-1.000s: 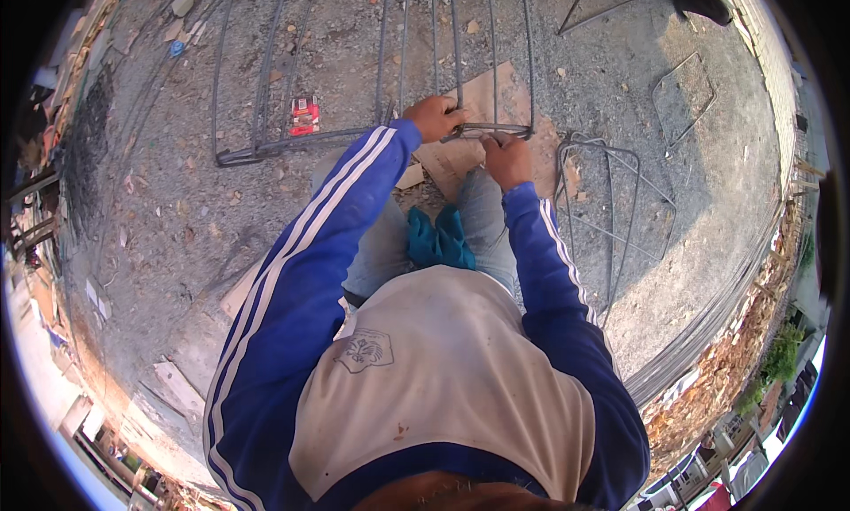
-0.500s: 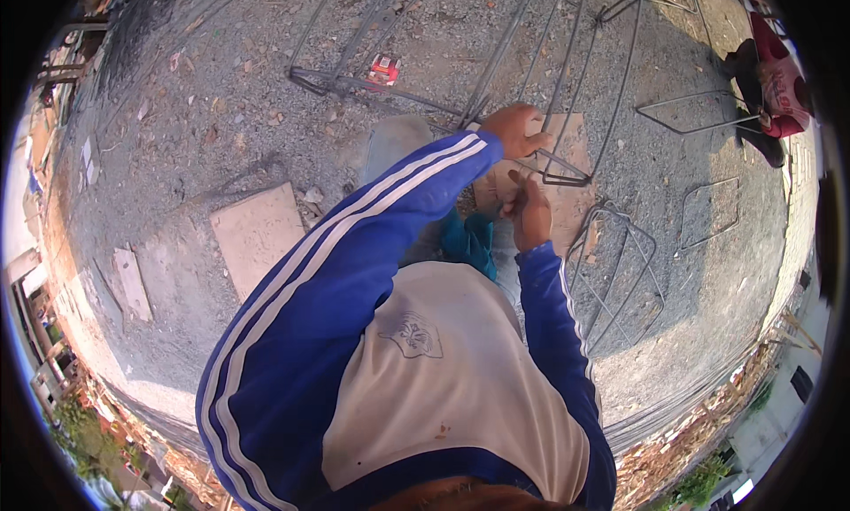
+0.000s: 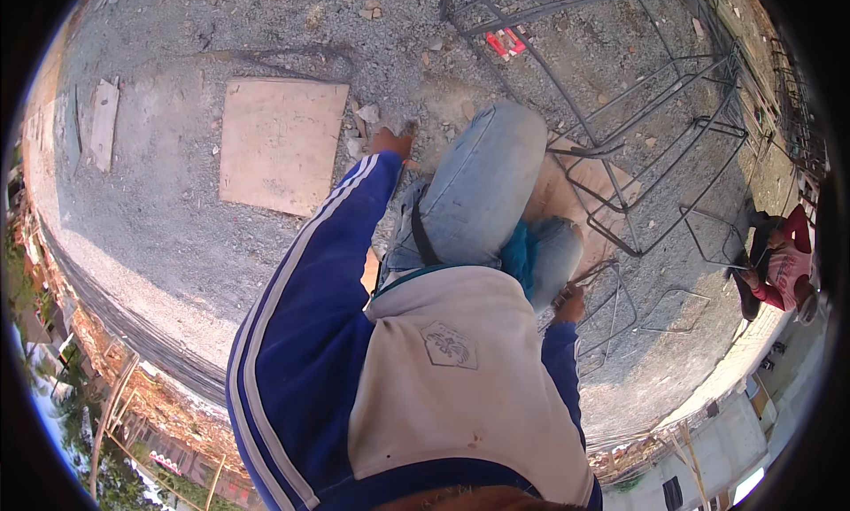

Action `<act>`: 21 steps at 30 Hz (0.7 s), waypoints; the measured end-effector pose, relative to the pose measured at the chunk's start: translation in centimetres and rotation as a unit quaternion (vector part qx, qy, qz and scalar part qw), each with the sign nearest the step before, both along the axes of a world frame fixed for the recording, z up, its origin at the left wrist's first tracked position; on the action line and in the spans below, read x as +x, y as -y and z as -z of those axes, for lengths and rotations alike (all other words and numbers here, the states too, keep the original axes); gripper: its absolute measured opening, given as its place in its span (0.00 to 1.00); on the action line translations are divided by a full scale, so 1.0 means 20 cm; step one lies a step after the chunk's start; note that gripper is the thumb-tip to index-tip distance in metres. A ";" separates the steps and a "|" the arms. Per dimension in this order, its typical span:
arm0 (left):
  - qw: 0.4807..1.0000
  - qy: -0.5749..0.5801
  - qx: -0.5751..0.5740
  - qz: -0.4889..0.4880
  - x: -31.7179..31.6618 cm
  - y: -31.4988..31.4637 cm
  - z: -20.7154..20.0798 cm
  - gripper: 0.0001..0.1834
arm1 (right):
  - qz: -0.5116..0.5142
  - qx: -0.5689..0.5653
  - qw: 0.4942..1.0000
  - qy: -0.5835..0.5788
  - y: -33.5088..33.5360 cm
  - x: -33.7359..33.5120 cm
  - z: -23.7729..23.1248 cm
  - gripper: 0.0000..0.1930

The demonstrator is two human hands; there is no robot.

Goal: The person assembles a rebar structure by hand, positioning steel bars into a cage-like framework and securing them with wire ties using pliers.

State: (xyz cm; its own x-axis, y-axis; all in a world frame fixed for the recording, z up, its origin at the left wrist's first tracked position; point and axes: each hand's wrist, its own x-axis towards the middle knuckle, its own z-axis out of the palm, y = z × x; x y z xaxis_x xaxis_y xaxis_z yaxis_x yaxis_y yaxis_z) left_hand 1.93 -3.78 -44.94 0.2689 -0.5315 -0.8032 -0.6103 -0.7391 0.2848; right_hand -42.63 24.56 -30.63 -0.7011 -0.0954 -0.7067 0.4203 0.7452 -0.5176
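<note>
My left hand (image 3: 392, 144) reaches out over the gravel beside my knee, its fingers stretched out and nothing visible in them. Small broken stones (image 3: 367, 114) lie close to it. Beside my other knee, my right hand (image 3: 569, 305) is low, its fingers curled round something small and dark that I cannot make out. Just ahead of that hand, a frame of bent steel rods (image 3: 611, 148) stands partly over a plywood board (image 3: 580, 192). Loose bent steel stirrups (image 3: 611, 312) lie on the ground to its right.
A square plywood sheet (image 3: 282, 143) lies left of my left hand, with a narrow board (image 3: 104, 124) farther left. A red packet (image 3: 506, 43) sits under the rods. At the right, a person in a red top (image 3: 786, 267) is beside another bent rod.
Both hands have come away from the steel rod frame. My left hand has moved left to the stones; my right has drawn back beside my knee. The view has swung left.
</note>
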 end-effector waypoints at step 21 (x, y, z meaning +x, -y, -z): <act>0.880 -0.236 -0.413 -0.002 -0.03 0.18 -0.86 0.15 | -0.148 -0.292 0.912 -0.246 0.55 0.37 -0.87 0.21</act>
State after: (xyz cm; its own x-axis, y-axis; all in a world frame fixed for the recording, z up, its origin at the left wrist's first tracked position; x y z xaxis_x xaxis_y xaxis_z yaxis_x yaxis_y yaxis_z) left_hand 1.31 -7.30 -27.74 0.0119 -0.9859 -0.1670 -0.2776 -0.1637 0.9466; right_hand -35.33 13.63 -13.14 -0.8031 -0.5903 -0.0813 -0.1450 0.3259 -0.9342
